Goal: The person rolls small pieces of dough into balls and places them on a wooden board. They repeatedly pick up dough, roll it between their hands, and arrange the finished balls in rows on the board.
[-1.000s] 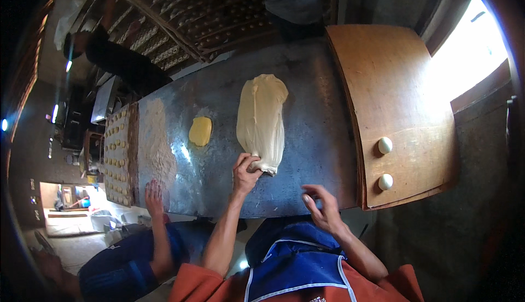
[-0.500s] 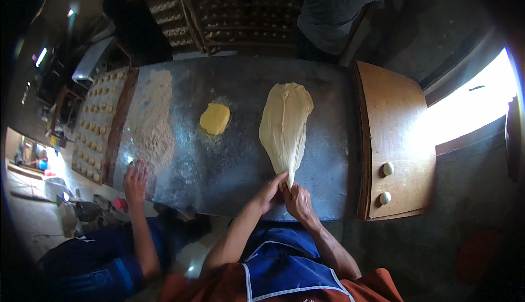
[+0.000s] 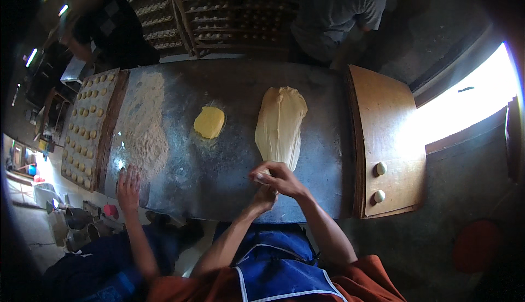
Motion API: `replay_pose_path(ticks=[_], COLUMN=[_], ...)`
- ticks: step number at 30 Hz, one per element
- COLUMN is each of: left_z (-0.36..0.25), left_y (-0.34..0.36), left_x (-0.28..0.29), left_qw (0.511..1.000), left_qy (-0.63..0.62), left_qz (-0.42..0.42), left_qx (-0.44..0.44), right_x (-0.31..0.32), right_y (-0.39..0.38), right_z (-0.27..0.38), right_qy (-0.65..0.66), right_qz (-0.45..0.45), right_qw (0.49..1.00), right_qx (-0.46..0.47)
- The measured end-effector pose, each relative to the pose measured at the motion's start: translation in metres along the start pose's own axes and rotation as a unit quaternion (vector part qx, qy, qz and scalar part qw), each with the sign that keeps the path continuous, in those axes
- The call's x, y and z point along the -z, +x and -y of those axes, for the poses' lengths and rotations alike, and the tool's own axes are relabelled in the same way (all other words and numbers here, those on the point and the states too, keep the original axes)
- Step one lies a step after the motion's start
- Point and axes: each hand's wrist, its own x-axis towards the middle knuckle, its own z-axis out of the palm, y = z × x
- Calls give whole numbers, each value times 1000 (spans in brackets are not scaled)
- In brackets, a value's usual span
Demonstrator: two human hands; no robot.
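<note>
A long, pale, stretched sheet of dough (image 3: 280, 121) lies on the dark worktop in front of me, folded lengthwise and narrowing toward my hands. My left hand (image 3: 266, 198) is closed around its near, drawn-out end, close to the table edge. Just beyond it, my right hand (image 3: 280, 179) crosses over to the left, fingers curled together. A small pale bit of dough shows at those fingertips. The hands overlap, so the dough's narrow neck is mostly hidden. Left of the dough sits a yellow lump (image 3: 209, 122), soft-looking, apart from both hands.
Spread flour (image 3: 150, 146) covers the worktop's left part, where another person's hand (image 3: 129, 187) rests. A tray of small dough balls (image 3: 85, 132) is at far left. Two dough balls lie on a wooden board (image 3: 388, 116) at right. Two people stand by racks (image 3: 235, 15) beyond.
My right hand has come up and across to the left, over my left hand, which has shifted slightly left and lower. The person at the far left has leaned further into view.
</note>
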Motion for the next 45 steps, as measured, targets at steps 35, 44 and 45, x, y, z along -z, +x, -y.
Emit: replay_pose_path(ticks=[35,44,45], left_z=[23,10,21], left_y=[19,23,20], left_x=[45,63,48], left_qw=[851,858,848], left_qy=[249,268,266], left_qz=[-369,-359,-354], left_qx=[-276,-252,-291], right_x=[54,73,47], right_y=[-83,-84,-94], right_z=[-77,-86,-101], right_qy=[-504,-560,-534], right_qz=[-282,-289,-250], right_qw=[815,773,800], right_qx=[44,72,111])
